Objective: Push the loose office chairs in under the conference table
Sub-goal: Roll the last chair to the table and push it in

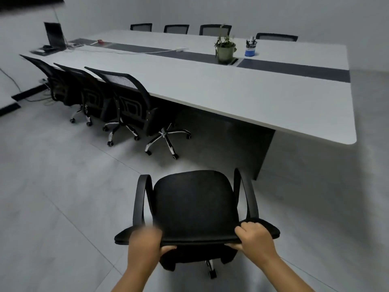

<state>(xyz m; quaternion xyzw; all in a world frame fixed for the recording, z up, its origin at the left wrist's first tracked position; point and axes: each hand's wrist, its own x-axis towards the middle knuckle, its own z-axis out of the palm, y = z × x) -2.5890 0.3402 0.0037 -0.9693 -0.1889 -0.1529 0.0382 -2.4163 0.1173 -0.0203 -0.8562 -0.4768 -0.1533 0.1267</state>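
In the head view, at the bottom centre of the frame, the left hand (145, 243) and the right hand (255, 239) each had a tight grip on the top edge of the backrest of a black office chair (194, 199), fingers curled over it and thumbs beneath; the left hand was blurred. The chair stood on the floor (63, 197), apart from the white conference table (231, 91) that filled the upper half. Three matching chairs (126, 102) sat tucked along the table's near side at the left of the frame.

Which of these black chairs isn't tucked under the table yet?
The chair both hands grip by its backrest; it stands out on the open floor, unlike those along the table.
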